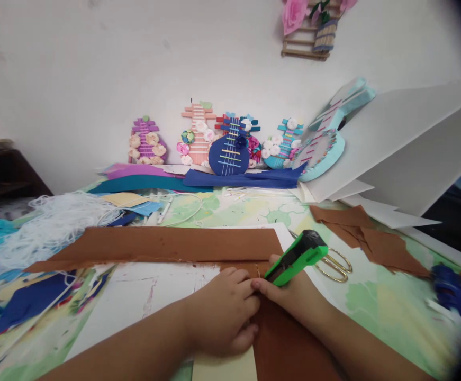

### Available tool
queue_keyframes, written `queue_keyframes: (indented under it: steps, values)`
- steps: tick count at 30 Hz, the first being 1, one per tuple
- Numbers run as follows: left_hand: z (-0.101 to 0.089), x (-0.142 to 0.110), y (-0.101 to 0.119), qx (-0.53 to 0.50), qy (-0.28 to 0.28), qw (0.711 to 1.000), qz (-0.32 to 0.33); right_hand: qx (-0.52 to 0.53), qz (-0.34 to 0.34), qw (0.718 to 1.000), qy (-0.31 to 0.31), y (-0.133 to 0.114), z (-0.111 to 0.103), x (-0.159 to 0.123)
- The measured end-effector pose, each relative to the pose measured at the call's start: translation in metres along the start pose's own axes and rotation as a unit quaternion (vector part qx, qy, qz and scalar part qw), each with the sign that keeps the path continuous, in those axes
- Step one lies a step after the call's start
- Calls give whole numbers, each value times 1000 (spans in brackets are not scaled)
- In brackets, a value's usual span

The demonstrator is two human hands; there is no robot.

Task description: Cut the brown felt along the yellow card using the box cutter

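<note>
My right hand [297, 291] is closed around a green utility knife [297, 259] with a black end. The knife slants down to the left, and its tip is by a brown sheet [289, 338]. Next to it, my left hand [226, 312] presses down with bent fingers, its fingertips almost touching my right thumb. A cream card [224, 368] shows under the left hand, its right edge lying along the brown sheet. Just beyond both hands, a long brown strip [174, 244] lies crosswise over a white board [127, 299]. The blade tip is hard to make out.
Gold-handled scissors [335, 264] lie right of the knife, near torn brown pieces [373, 238]. At left are a heap of white cord [55, 222] and blue scraps [32, 304]. Several lute-shaped crafts [230, 153] stand along the wall. A blue object [452, 291] sits far right.
</note>
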State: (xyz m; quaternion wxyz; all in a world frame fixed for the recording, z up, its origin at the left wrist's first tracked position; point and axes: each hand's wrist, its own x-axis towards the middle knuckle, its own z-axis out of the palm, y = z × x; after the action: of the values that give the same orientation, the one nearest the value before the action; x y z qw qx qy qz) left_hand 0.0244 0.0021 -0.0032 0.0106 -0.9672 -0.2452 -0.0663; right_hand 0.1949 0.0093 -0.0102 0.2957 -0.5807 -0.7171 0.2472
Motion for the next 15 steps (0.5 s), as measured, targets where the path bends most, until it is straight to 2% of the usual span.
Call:
queue_keyframes:
  steps: [4,9,15]
  values:
    - [0,0,1,-8,1,1000,1,21,-15,1000,16,4,1,-1]
    - [0,0,2,-9,3,1000,-2,24,-3,999,29,5,2,-1]
    - [0,0,2,-7,-8,1000,-6,24,-10,1000,-6,3,-1,-1]
